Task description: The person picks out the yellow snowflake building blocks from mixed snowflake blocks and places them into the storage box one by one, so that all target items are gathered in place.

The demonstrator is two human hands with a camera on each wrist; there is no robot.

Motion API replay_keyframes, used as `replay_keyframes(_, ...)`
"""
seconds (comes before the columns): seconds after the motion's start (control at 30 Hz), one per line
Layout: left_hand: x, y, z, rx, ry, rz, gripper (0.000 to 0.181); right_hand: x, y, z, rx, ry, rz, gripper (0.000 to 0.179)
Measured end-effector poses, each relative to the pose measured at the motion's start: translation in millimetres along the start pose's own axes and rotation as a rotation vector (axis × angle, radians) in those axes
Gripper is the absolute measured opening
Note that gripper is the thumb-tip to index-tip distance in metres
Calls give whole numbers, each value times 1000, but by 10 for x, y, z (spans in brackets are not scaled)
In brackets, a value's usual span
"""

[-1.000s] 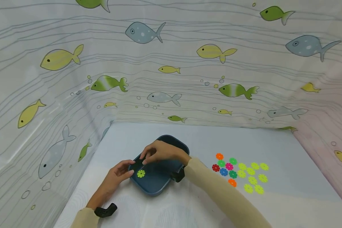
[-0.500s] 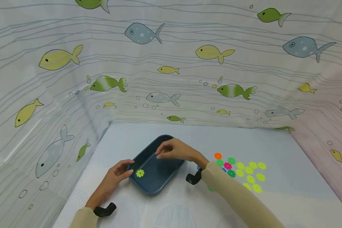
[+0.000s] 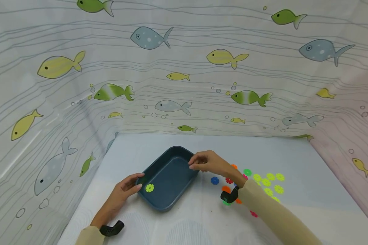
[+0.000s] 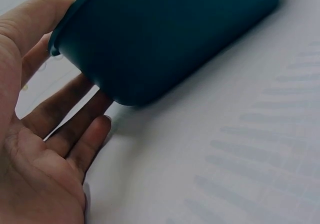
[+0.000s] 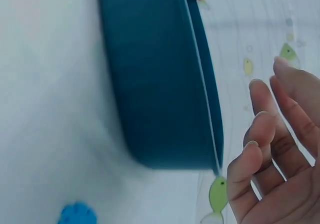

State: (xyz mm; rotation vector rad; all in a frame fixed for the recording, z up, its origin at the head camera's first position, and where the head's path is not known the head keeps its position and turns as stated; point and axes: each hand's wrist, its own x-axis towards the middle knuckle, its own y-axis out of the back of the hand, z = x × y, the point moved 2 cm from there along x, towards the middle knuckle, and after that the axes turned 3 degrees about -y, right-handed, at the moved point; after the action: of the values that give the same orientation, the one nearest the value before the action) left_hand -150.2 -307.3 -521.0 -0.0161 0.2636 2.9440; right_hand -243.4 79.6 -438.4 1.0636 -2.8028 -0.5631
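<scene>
Dark-blue tray (image 3: 171, 180) is clamped at nine o'clock by fingers of the left hand (image 3: 122, 190), presumably for steadiness, while the right hand (image 3: 211, 162), fingers apart, hangs empty at two o'clock.

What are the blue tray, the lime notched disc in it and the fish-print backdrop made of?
Blue tray: probably molded plastic, satin; even color, rounded corners and a lipped rim suggest it, though coated metal is possible.
Lime notched disc: likely thin plastic, flat bright color; too small to judge its finish.
Fish-print backdrop: perhaps vinyl or coated cloth, slightly shiny; creases and glare show.
</scene>
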Motion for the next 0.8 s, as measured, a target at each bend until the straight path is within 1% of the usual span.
replay_keyframes(0.23,-7,-11,29,-9,-8,8,49,-235,180,167,-26,-24,67,29)
replay_keyframes(0.43,-23,-25,38,-18,-30,9,50,-473,347,269,-32,-91,103,23)
replay_keyframes(0.6,-20,-16,21,-16,-51,3,50,-696,517,360,-21,-102,126,20)
replay_keyframes(0.67,-17,-11,18,-14,-53,3,50,-787,578,404,-28,-111,141,20)
replay_keyframes(0.8,-17,-7,18,-18,-41,5,50,-967,668,502,-62,-122,166,28)
